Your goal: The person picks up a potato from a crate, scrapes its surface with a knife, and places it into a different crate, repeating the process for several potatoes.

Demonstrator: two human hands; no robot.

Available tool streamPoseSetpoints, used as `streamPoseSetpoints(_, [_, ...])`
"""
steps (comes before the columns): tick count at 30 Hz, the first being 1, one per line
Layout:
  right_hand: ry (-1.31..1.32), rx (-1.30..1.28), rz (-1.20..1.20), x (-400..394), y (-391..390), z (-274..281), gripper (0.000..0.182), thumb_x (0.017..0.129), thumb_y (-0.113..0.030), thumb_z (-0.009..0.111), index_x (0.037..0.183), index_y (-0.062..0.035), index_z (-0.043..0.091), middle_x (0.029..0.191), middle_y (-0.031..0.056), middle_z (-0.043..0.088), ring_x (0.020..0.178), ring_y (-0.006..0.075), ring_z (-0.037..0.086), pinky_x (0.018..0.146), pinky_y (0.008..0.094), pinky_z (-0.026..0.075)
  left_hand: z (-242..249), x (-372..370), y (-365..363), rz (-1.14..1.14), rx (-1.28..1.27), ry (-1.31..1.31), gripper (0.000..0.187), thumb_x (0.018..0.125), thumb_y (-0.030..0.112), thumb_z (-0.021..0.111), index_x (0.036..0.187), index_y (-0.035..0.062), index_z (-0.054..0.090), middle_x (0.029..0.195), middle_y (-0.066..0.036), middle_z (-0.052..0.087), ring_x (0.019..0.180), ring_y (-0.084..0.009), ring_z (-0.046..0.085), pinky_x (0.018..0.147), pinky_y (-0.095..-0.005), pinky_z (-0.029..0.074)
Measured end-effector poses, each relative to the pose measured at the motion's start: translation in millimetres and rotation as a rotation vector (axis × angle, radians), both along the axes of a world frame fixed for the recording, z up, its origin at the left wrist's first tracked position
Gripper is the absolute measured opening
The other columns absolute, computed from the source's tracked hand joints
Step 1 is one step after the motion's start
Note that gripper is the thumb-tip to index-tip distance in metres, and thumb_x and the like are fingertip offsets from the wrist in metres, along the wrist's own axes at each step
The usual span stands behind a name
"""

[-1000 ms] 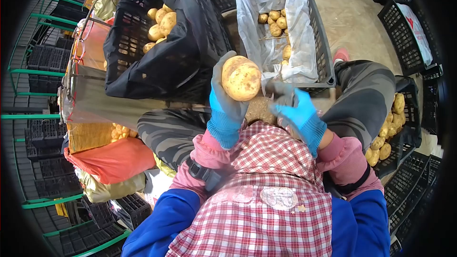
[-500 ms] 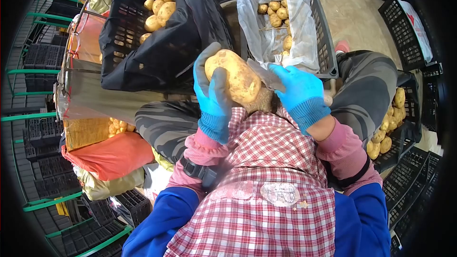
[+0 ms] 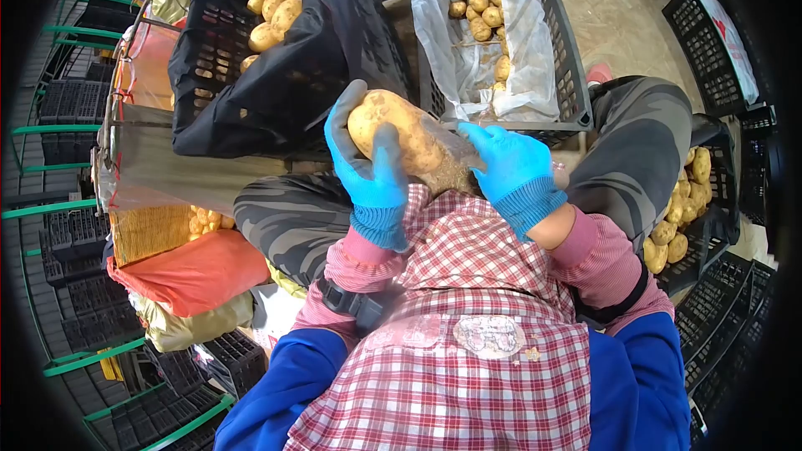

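Note:
My left hand (image 3: 368,171), in a blue glove with grey palm and fingers, is closed round a large yellow potato (image 3: 397,129) in front of my chest. My right hand (image 3: 511,169), gloved in the same blue, has its fingers curled at the potato's right side. It grips a thin grey cloth-like piece (image 3: 452,140) that lies blurred against the potato. Below that sits a rough brown fuzzy patch (image 3: 451,177), whose kind I cannot make out. My right fingertips are partly hidden.
Ahead stand a crate lined with black cloth (image 3: 251,108), holding potatoes, and a crate lined with white plastic (image 3: 543,50), holding smaller ones. More potatoes (image 3: 687,205) fill a crate by my right knee. An orange-red sack (image 3: 196,271) lies at left.
Both hands have shifted slightly left, the potato with them. The grey piece, earlier sticking out from my right hand, now lies across the potato's right side.

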State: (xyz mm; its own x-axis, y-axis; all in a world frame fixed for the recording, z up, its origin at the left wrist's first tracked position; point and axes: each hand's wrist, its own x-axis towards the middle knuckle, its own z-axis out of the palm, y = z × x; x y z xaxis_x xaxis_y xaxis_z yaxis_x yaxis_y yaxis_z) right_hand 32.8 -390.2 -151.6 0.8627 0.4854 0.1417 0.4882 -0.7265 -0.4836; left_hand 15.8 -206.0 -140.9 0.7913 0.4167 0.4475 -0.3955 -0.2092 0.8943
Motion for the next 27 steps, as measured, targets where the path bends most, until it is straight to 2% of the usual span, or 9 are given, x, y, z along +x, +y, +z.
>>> streamPoseSetpoints(6, [0.018, -0.077, 0.153, -6.0, 1.8, -1.9, 0.036, 0.083, -0.016, 0.069, 0.118, -0.011, 0.061, 0.095, 0.0132, 0.069, 0.081, 0.0336, 0.068, 0.067, 0.0421, 0.055, 5.4, 0.0, -7.6, -0.041, -0.124, 0.087, 0.062, 0.094, 0.035, 0.065, 0.139, -0.0015, 0.043, 0.138, -0.015, 0.051, 0.121, -0.0214, 0.054, 0.104, -0.0359, 0.044])
streamPoseSetpoints(9, [0.128, 0.476, -0.029, 12.9, -17.0, -14.2, 0.035, 0.085, -0.017, 0.07, 0.119, -0.0117, 0.064, 0.1, 0.014, 0.069, 0.073, 0.028, 0.068, 0.065, 0.0396, 0.055, 6.7, 0.6, -3.0, -0.038, -0.065, 0.048, 0.063, 0.095, 0.036, 0.064, 0.139, -0.0022, 0.043, 0.138, -0.015, 0.051, 0.12, -0.0215, 0.054, 0.104, -0.0362, 0.044])
streamPoseSetpoints(10, [0.423, 0.893, -0.006, 18.8, -12.9, -16.3, 0.035, 0.091, -0.023, 0.07, 0.122, -0.0079, 0.064, 0.096, 0.0131, 0.07, 0.064, 0.0176, 0.063, 0.06, 0.0325, 0.053, 5.7, 1.2, -1.1, -0.046, -0.029, 0.04, 0.063, 0.095, 0.037, 0.064, 0.139, -0.0025, 0.043, 0.138, -0.015, 0.051, 0.12, -0.0215, 0.055, 0.104, -0.0364, 0.044])
streamPoseSetpoints(13, [1.026, 1.096, -0.077, 16.8, -12.4, 16.5, 0.045, 0.098, -0.037, 0.063, 0.127, -0.0021, 0.06, 0.087, 0.0084, 0.067, 0.062, 0.0096, 0.058, 0.056, 0.0259, 0.05, 12.9, 1.2, -5.8, -0.096, 0.068, 0.03, 0.071, 0.093, 0.042, 0.066, 0.141, -0.0034, 0.041, 0.137, -0.017, 0.051, 0.12, -0.023, 0.055, 0.105, -0.0373, 0.043])
streamPoseSetpoints(14, [1.081, 0.979, -0.021, 15.2, -16.2, 18.7, 0.058, 0.102, -0.052, 0.05, 0.124, 0.0007, 0.059, 0.083, 0.0047, 0.065, 0.059, 0.0082, 0.056, 0.052, 0.0211, 0.045, 14.2, 1.5, -7.8, -0.156, 0.09, -0.001, 0.073, 0.092, 0.043, 0.067, 0.142, -0.0031, 0.04, 0.136, -0.018, 0.051, 0.121, -0.0237, 0.054, 0.105, -0.0382, 0.044])
streamPoseSetpoints(17, [1.282, 1.174, 0.193, 12.9, -16.6, 15.2, 0.065, 0.102, -0.061, 0.038, 0.12, -0.0024, 0.059, 0.084, 0.0039, 0.063, 0.058, 0.0075, 0.054, 0.051, 0.0198, 0.042, 17.8, -1.4, -17.5, -0.303, 0.088, -0.068, 0.081, 0.087, 0.035, 0.075, 0.146, -0.0016, 0.035, 0.138, -0.021, 0.05, 0.123, -0.0262, 0.054, 0.106, -0.0406, 0.044])
streamPoseSetpoints(18, [1.276, 1.243, 0.074, 8.0, -10.8, 19.3, 0.066, 0.102, -0.063, 0.034, 0.117, -0.0043, 0.059, 0.082, 0.0038, 0.063, 0.059, 0.0067, 0.053, 0.05, 0.019, 0.039, 18.0, -2.1, -19.8, -0.339, 0.063, -0.074, 0.082, 0.085, 0.033, 0.077, 0.147, -0.0014, 0.034, 0.138, -0.021, 0.05, 0.124, -0.0264, 0.054, 0.106, -0.0406, 0.044])
streamPoseSetpoints(24, [1.316, 1.421, 0.119, 9.0, -10.2, 7.2, 0.056, 0.103, -0.054, 0.043, 0.124, -0.0041, 0.057, 0.091, 0.0049, 0.064, 0.063, 0.0069, 0.055, 0.052, 0.0188, 0.042, 18.1, -4.4, -20.9, -0.364, 0.009, -0.024, 0.083, 0.083, 0.032, 0.08, 0.145, -0.002, 0.037, 0.136, -0.018, 0.05, 0.122, -0.0256, 0.054, 0.104, -0.0397, 0.046])
streamPoseSetpoints(27, [1.091, 1.366, 0.076, 1.1, -8.0, 28.6, 0.055, 0.099, -0.045, 0.058, 0.135, -0.0033, 0.053, 0.101, 0.0069, 0.065, 0.065, 0.0079, 0.056, 0.054, 0.019, 0.044, 27.7, -10.5, -29.0, -0.295, -0.167, 0.001, 0.074, 0.083, 0.032, 0.079, 0.139, -0.0018, 0.043, 0.13, -0.016, 0.054, 0.117, -0.0246, 0.057, 0.102, -0.0391, 0.047])
